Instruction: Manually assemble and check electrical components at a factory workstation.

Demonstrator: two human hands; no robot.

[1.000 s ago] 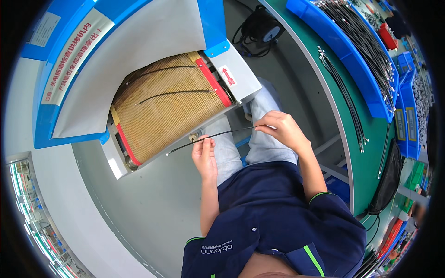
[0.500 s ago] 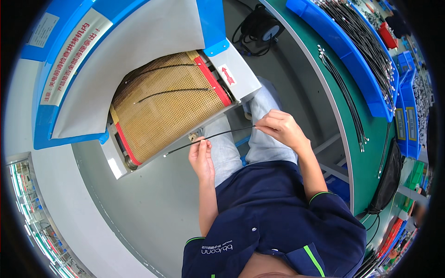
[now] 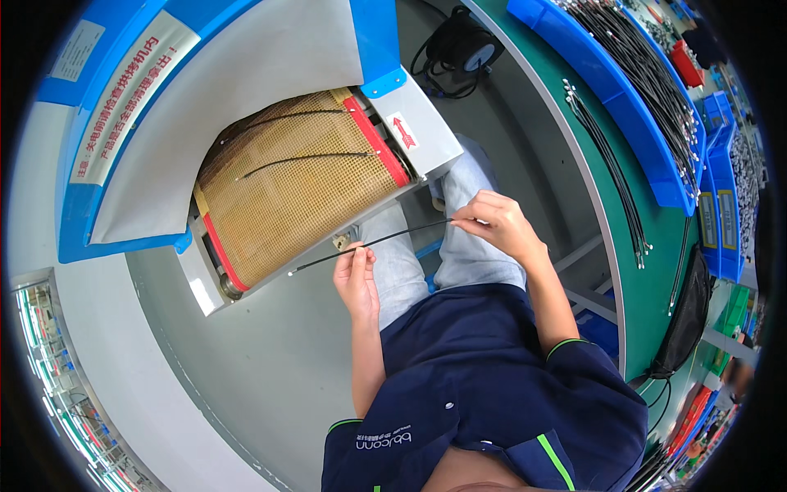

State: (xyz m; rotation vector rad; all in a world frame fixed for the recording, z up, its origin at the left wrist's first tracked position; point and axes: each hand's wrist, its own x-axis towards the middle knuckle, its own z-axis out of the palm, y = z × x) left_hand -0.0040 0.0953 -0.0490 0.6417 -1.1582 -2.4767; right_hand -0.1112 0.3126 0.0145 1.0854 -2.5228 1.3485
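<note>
A thin black cable [image 3: 402,233] with metal ends stretches between my two hands above my lap. My left hand [image 3: 356,272] pinches it part of the way along, and its tip sticks out to the left past my fingers. At the other end, my right hand [image 3: 494,225] is closed in a pinch on the cable. Just beyond my hands is the mesh conveyor belt [image 3: 303,197] of a blue and white machine. One short black cable [image 3: 307,161] lies across the belt, and another [image 3: 287,121] lies farther in, near the opening.
To the right, a green table [image 3: 586,164] carries a row of black cables [image 3: 611,176] and a blue bin [image 3: 631,90] full of more cables. A black cable reel [image 3: 459,53] sits on the floor behind. The machine's grey hood [image 3: 246,49] overhangs the belt.
The two cables on the belt have shifted very slightly inward, toward the machine's opening. My hands and the held cable stay almost where they were.
</note>
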